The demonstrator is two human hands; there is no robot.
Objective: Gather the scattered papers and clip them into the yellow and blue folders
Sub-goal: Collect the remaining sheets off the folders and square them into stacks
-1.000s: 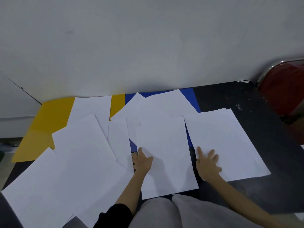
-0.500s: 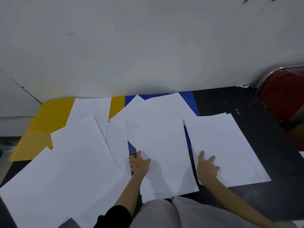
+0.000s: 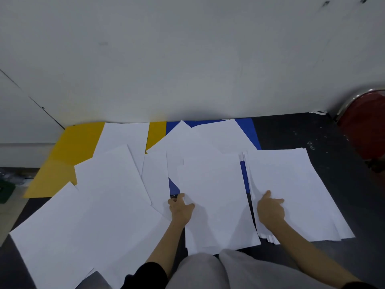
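The right hand (image 3: 270, 211) has curled, index finger pressing the right-hand stack of white paper sheets (image 3: 295, 195); the left hand (image 3: 180, 209) grips the middle white sheet's (image 3: 212, 197) edge.

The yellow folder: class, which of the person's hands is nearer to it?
Left. The left hand rests at the middle sheet's left edge, several papers away from the yellow folder. The right hand rests on the right-hand stack, farther off.

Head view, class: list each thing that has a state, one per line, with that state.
yellow folder: lying flat, partly covered by sheets.
blue folder: lying flat, mostly covered by sheets.
scattered papers: loose, overlapping, unclipped.
right stack of sheets: roughly gathered, edges fanned.
left hand: gripping the middle sheet's edge.
right hand: resting on the right stack.
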